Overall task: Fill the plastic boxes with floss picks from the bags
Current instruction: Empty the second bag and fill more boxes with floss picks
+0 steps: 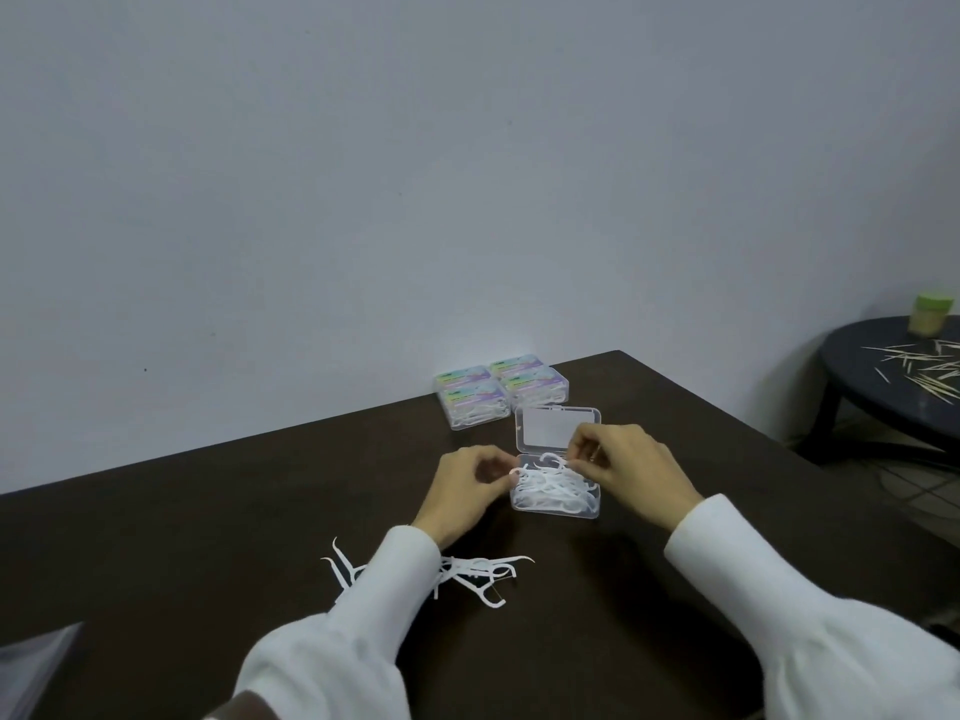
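Observation:
A clear plastic box (pixel 558 504) stands open on the dark table, its lid (pixel 556 427) tilted back, with several white floss picks (pixel 545 485) piled inside. My left hand (pixel 462 491) pinches picks at the box's left edge. My right hand (pixel 634 465) pinches a pick over the box's far right side. More loose floss picks (pixel 480 576) lie on the table near me, partly hidden under my left sleeve.
Several closed, filled boxes (pixel 501 389) sit stacked against the wall behind the open one. A clear bag (pixel 31 662) lies at the table's near left corner. To the right stands a round dark table (pixel 883 376) with scattered toothpicks and a green-lidded jar (pixel 932 314).

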